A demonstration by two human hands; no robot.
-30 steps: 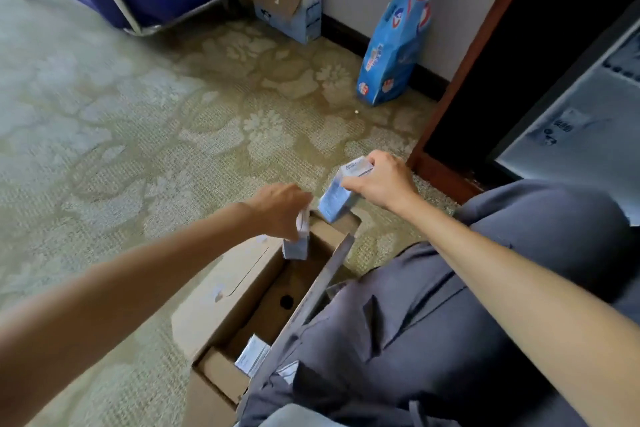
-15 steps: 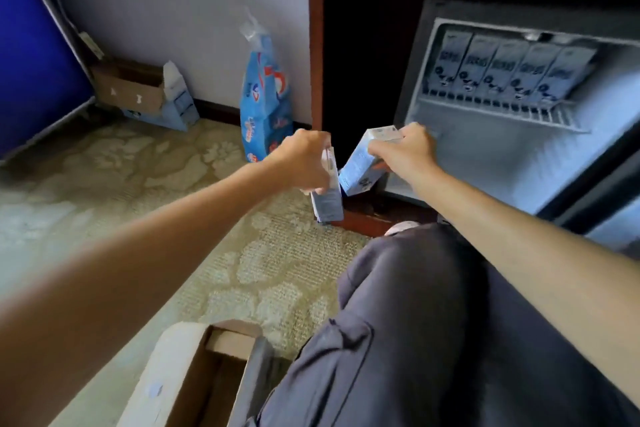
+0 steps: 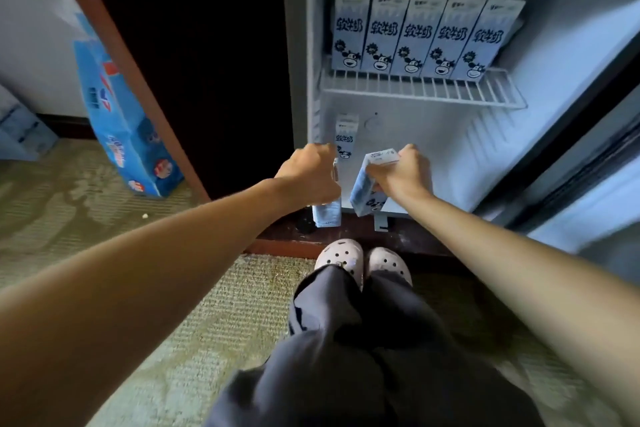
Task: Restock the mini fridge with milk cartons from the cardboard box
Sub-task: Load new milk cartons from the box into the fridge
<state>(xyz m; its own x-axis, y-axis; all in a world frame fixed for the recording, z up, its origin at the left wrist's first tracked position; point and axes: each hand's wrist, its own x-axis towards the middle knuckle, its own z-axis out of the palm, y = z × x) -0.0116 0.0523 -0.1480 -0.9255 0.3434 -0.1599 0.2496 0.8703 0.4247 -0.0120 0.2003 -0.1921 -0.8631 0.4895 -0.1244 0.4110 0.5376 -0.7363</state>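
Upright carton point(image 3: 327, 215) is gripped by left hand point(image 3: 308, 173), tilted carton point(image 3: 365, 192) by right hand point(image 3: 403, 175), held at the fridge's point(image 3: 433, 149) 6 o'clock lip, presumably for shelving.

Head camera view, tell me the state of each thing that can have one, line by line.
Mini fridge: open.
Five cartons: upright in a row on the wire shelf.
Lone carton: upright below the shelf, at the left.
Left hand: grips left carton, held upright.
Right hand: grips right carton, held tilted.
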